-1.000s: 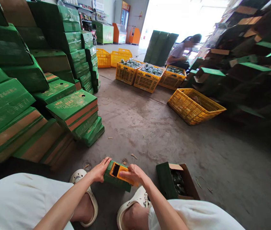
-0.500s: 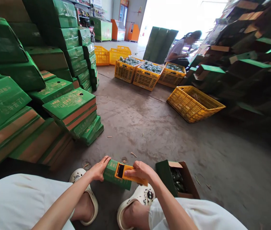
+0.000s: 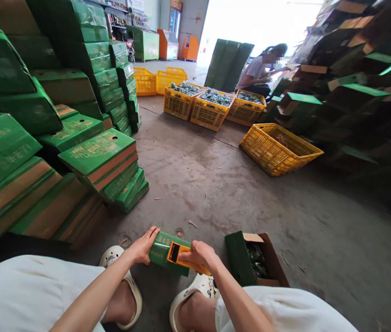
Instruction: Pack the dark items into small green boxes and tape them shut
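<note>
A small green carton [image 3: 159, 252] with printed lettering is held low over the floor between my shoes. My left hand [image 3: 144, 246] grips its left end, fingers over the far edge and thumb at the near side. In my right hand [image 3: 200, 256] is an orange hand-held tool [image 3: 174, 252] with a dark window at its front. That tool lies against the carton's right part; its exact kind I cannot tell. Just right of my right hand stands an open green carton [image 3: 235, 258] with dark, shiny packed items inside.
Green cartons [image 3: 103, 147] are stacked at the left, and more cartons [image 3: 347, 97] rise at the right. A tilted yellow crate [image 3: 271, 154] lies mid-right. Further back, filled yellow crates [image 3: 206, 119] stand before a seated person [image 3: 256, 76]. Small scraps lie on the concrete floor [image 3: 181, 184].
My right hand has moved the orange tool slightly down along the carton. More of the carton's printed top shows now. My left hand keeps its grip.
</note>
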The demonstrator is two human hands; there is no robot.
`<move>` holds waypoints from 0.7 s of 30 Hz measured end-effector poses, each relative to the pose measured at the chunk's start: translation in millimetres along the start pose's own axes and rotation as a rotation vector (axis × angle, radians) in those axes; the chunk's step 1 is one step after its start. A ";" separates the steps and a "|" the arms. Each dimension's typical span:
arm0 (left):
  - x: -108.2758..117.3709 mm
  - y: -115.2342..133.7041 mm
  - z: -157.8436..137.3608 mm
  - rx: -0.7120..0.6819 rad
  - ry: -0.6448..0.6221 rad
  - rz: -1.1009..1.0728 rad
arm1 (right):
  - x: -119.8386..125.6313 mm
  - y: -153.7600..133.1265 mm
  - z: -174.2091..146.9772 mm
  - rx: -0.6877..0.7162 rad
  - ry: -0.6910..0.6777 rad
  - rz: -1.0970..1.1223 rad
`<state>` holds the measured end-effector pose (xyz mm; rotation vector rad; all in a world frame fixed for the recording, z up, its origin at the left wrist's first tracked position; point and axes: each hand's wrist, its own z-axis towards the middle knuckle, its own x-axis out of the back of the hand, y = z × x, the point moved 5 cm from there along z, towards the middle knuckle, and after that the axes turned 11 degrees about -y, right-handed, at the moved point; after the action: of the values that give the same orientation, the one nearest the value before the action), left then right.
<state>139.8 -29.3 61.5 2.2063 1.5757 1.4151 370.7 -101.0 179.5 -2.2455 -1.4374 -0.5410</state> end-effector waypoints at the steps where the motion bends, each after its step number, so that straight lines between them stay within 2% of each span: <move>1: -3.8 2.9 2.0 0.047 0.008 0.066 | -0.6 0.3 0.1 -0.003 0.007 0.002; 4: -25.2 17.1 11.8 0.192 0.082 0.317 | -1.6 1.4 1.0 -0.004 0.017 0.005; 7: -53.3 37.9 24.3 0.129 0.171 0.413 | -2.1 2.6 3.9 -0.002 0.006 0.006; 10: -66.0 48.3 30.5 0.062 0.205 0.398 | -1.9 3.5 7.7 -0.002 0.007 0.008; 16: -42.8 41.4 18.6 0.003 0.102 0.311 | -5.4 5.5 8.0 -0.016 -0.002 0.022; 21: -25.2 11.5 -3.2 0.001 0.164 0.094 | -10.9 6.6 2.9 -0.020 -0.013 0.053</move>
<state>144.5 -55.7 53.7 2.2438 1.5380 1.6603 372.8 -110.1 170.4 -2.2994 -1.3800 -0.5270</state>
